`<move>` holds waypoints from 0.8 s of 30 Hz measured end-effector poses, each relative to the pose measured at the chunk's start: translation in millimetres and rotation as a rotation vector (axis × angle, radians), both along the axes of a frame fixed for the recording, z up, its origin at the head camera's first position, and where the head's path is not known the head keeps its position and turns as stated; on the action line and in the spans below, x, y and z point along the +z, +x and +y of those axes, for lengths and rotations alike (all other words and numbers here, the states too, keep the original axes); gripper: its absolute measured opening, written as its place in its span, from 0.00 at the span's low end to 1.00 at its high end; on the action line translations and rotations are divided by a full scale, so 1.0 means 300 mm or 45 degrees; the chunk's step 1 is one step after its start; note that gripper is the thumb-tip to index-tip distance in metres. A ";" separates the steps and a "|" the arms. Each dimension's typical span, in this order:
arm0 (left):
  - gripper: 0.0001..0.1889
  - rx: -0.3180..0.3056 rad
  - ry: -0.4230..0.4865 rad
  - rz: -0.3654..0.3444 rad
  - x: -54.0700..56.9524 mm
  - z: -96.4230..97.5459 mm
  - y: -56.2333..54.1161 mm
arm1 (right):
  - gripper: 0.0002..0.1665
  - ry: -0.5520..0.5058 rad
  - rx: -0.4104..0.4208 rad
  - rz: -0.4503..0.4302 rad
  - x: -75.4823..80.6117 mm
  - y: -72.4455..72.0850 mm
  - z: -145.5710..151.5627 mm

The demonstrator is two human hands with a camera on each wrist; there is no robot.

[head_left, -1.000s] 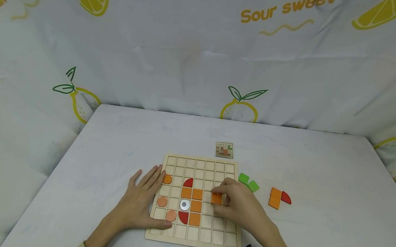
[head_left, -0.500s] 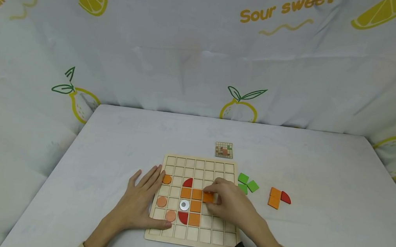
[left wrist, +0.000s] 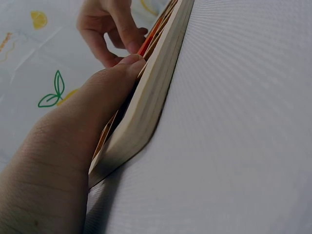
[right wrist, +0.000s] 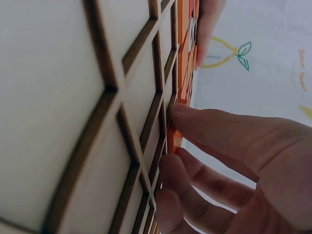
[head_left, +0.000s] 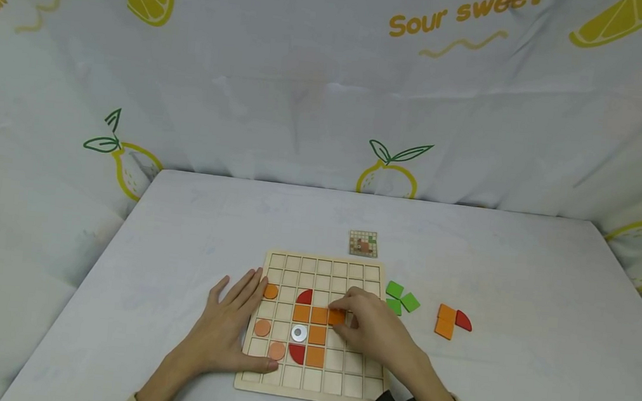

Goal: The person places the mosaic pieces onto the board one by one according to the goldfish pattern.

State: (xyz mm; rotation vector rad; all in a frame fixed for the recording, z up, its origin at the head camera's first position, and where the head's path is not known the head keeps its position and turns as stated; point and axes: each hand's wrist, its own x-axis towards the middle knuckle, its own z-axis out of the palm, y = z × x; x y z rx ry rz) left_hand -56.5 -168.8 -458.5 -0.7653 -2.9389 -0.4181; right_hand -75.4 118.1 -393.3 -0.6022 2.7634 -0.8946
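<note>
- On my head feed, the right hand (head_left: 377,326) pinches an orange square tile (head_left: 336,317) between thumb and fingers, the grip narrow around it.
- One second ago I had that tile a column farther right on the gridded board (head_left: 310,394); now it is at the cell just right of the upper orange pair, and I cannot tell whether it sits fully down.
- Against half a second ago I read only a slight shift of the tile and right hand.
- My right wrist feed shows the tile low between the thumb and fingers, close to the grid ridges.
- The left hand (head_left: 227,329) has not moved: it is spread wide, fingers straight at the board's left edge, thumb over the near edge, gripping no tile that I can see.
- Already on the board, unchanged, I count four orange squares (head_left: 317,335), two red quarter pieces (head_left: 304,296), a white ringed disc (head_left: 298,333), an orange disc (head_left: 270,291) and two salmon discs (head_left: 262,328).
- Right of the board, three green squares (head_left: 411,302) now show clearly; a second ago the right hand covered much of one.
- Farther right, two loose orange squares (head_left: 444,329) touch, a red wedge (head_left: 463,320) beside them; the small patterned card (head_left: 363,244) lies beyond the board, all as before.
</note>
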 end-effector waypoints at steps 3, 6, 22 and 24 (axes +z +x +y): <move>0.71 -0.002 0.000 0.004 -0.001 0.000 0.000 | 0.16 0.005 -0.001 0.005 0.000 0.002 0.001; 0.71 -0.005 -0.001 0.011 -0.001 -0.001 0.001 | 0.16 0.010 -0.007 0.007 0.001 0.004 0.001; 0.71 -0.009 -0.002 0.019 0.003 0.000 0.000 | 0.18 0.048 -0.063 -0.012 0.019 0.015 0.015; 0.71 -0.009 -0.001 0.016 0.004 0.000 0.000 | 0.17 0.059 -0.088 -0.009 0.025 0.018 0.027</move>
